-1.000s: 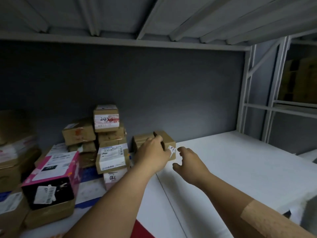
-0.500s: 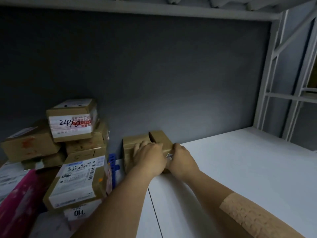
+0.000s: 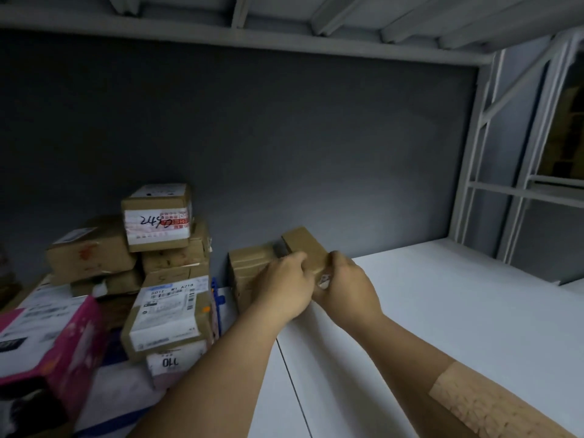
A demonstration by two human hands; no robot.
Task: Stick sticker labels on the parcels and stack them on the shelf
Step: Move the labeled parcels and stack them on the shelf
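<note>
Small brown parcel (image 3: pixel 304 248) is gripped from both sides, at back edge of white shelf (image 3: pixel 442 311) by grey wall: L hand (image 3: pixel 284 287) w/ fingers curled over its left side, R hand (image 3: pixel 349 287) curled round its right. Sticker label (image 3: pixel 324 280) is seen on near face, btwn hands. Another brown box (image 3: pixel 249 267) is touching parcel's left.

Grey back wall (image 3: pixel 284 147)
</note>
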